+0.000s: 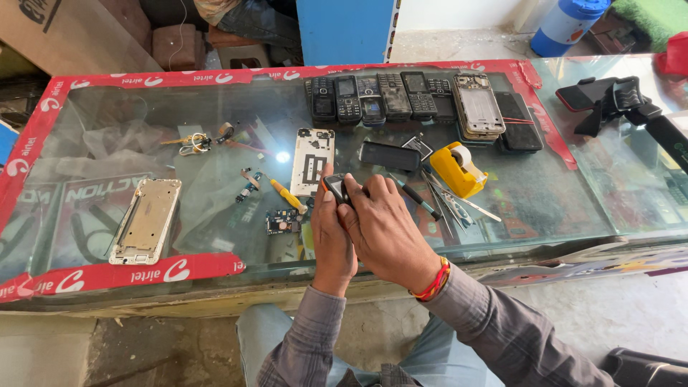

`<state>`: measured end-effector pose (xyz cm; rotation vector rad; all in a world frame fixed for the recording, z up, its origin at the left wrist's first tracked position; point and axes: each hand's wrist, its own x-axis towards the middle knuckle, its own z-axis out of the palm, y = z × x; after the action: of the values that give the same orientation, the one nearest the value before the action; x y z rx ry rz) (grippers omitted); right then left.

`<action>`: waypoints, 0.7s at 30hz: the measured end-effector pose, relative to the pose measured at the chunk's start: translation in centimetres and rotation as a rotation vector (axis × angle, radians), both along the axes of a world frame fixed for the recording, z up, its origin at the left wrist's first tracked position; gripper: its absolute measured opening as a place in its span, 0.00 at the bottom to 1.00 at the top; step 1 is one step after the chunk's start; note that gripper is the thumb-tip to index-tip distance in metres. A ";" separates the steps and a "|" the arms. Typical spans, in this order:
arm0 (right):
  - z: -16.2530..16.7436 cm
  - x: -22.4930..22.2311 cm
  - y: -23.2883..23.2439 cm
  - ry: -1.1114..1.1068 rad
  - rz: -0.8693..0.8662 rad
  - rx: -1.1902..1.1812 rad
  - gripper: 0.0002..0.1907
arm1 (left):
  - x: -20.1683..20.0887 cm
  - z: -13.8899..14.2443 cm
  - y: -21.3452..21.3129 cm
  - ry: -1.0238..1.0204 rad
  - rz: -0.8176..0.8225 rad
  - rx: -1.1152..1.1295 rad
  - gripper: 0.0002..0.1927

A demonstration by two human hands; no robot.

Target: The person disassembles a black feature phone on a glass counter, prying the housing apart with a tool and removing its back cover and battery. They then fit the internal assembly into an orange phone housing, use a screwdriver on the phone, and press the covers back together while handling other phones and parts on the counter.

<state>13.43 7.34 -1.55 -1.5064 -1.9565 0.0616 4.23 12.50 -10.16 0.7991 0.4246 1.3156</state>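
Note:
Both my hands meet above the near edge of a glass counter [215, 129]. My left hand [331, 240] and my right hand [387, 233] together grip a small dark phone part with an orange-red edge [334, 188]; only its top shows above my fingers. Just beyond it lies a white phone frame [313, 160]. A yellow-handled screwdriver [287, 195] and a small circuit board [282, 222] lie to the left of my hands. A dark-handled screwdriver [418, 198] lies to the right.
A row of several dark keypad phones [380, 97] lines the far edge, with an open phone body [478, 105] beside them. A yellow tape dispenser [459, 169], tweezers [459, 204], a gold phone frame [147, 221] and keys [192, 143] also lie on the glass. A black phone stand [616, 100] is at right.

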 end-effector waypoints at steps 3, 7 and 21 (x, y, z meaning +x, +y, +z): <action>-0.7 -0.4 0.4 0.019 -0.008 0.024 0.23 | -0.1 0.0 0.2 -0.015 -0.016 -0.034 0.31; -1.5 -0.1 1.7 0.066 0.025 0.045 0.24 | 0.0 -0.1 0.9 -0.057 0.026 -0.095 0.29; -0.8 7.6 -0.3 0.609 0.169 -0.334 0.22 | -0.7 0.8 0.4 -0.130 -0.029 -0.026 0.26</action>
<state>21.02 7.07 -2.35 -1.3052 -1.6085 0.8540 3.56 12.92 -9.32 0.6919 0.3247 1.3237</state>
